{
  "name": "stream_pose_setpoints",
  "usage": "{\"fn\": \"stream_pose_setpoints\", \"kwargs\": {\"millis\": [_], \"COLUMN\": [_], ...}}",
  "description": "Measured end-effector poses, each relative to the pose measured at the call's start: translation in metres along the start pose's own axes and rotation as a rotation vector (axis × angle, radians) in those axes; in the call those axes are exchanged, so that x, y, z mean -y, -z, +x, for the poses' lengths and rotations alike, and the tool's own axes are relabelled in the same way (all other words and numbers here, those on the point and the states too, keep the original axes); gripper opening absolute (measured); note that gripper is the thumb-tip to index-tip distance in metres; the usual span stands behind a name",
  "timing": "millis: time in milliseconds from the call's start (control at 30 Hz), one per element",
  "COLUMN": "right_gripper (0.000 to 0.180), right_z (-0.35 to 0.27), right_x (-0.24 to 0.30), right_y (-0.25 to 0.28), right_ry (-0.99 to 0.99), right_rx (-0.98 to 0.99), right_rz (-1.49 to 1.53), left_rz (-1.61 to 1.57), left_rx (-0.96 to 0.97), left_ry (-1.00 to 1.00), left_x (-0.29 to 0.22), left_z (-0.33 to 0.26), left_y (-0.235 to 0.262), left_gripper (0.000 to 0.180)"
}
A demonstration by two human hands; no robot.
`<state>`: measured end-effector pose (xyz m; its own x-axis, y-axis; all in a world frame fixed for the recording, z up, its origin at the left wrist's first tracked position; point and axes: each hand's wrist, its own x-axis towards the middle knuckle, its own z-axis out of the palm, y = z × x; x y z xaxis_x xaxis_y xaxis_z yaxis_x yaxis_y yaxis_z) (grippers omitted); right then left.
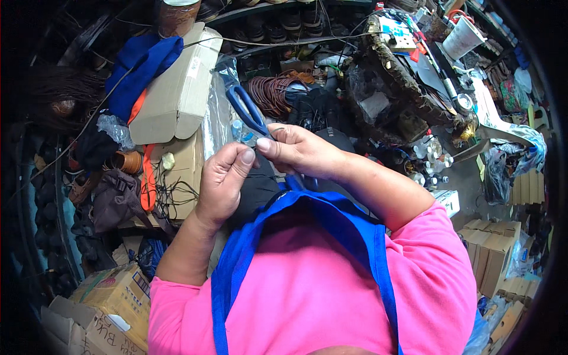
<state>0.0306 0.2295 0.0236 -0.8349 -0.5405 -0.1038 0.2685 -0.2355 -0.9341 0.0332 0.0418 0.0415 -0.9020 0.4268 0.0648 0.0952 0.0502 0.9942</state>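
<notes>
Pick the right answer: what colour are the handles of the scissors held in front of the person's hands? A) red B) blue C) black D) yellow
B: the scissors by the right hand have blue handles, matching none of the other colours.

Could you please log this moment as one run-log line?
right hand: holds blue-handled scissors | left hand: fist closed, thumb meeting right fingertips | blue apron strap below hands

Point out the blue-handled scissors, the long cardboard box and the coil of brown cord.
blue-handled scissors (245, 109): head view, on the blue handle loop.
long cardboard box (177, 89): head view, on its top face.
coil of brown cord (273, 93): head view, on the wound strands.
</notes>
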Motion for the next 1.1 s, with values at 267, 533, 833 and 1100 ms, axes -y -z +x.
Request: {"fn": "stream_pose_setpoints", "kwargs": {"millis": [267,533,833,1100], "right_gripper": [0.035,0.026,0.036,0.037], "right_z": [-0.025,-0.022,-0.004,0.002], "right_x": [0.015,0.007,-0.003,-0.005], "right_y": [0.008,0.041,0.038,0.028], "right_ry": [-0.297,-0.076,-0.035,-0.063], "right_rx": [0.378,-0.141,-0.179,-0.154], "right_rz": [0.034,0.355,0.211,0.116], "left_rz": [0.203,-0.122,-0.287,-0.319], "left_rx": [0.179,-0.151,-0.149,-0.131], "left_ry": [-0.092,-0.033,-0.120,0.065], "left_x": [-0.004,0.013,0.029,0.029], "left_z": [-0.011,0.019,0.030,0.033], "left_y": [0.025,0.020,-0.013,-0.025], "left_gripper": [0.017,0.022,0.021,0.024]}}
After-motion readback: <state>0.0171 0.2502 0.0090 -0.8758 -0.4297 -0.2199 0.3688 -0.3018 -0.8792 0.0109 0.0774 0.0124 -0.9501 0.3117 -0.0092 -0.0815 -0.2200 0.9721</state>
